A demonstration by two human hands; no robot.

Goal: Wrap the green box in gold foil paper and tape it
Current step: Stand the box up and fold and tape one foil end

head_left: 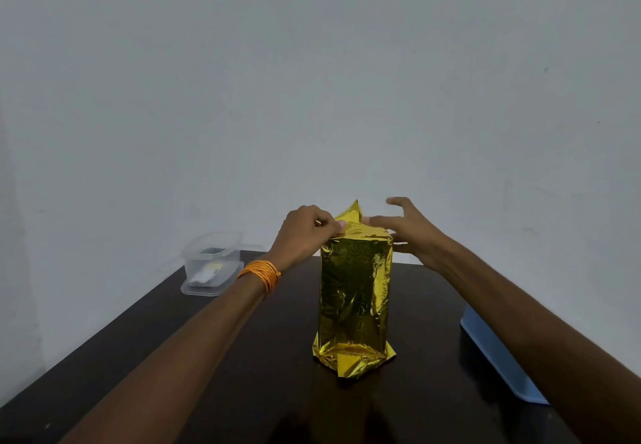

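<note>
A tall box wrapped in gold foil paper (355, 291) stands upright in the middle of the dark table (242, 357); no green shows through the foil. Loose foil flares out at its base, and a pointed flap sticks up at the far top edge. My left hand (307, 235) pinches the foil at the top left corner of the box, fingers curled. My right hand (409, 232) hovers over the top right, its fingers spread, with fingertips touching the foil on the top face. No tape is visible in either hand.
A clear plastic container (211, 263) with small items inside sits on its lid at the far left of the table. A light blue tray (499, 360) lies at the right edge, partly behind my right forearm. A plain wall stands behind the table.
</note>
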